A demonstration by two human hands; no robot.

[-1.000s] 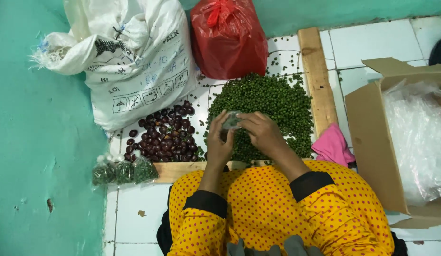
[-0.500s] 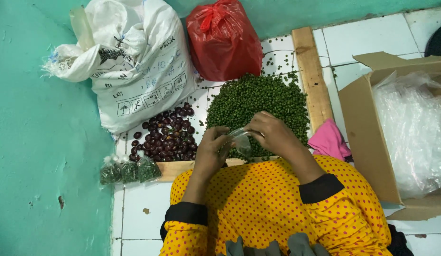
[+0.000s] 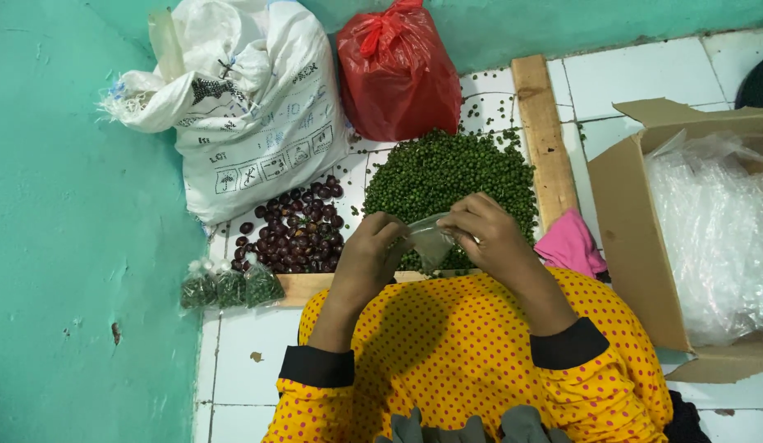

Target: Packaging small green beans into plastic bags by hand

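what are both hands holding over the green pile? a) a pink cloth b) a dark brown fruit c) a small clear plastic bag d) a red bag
c: the left hand and the right hand pinch a small clear plastic bag between them, above the pile of green peppercorn-like berries.
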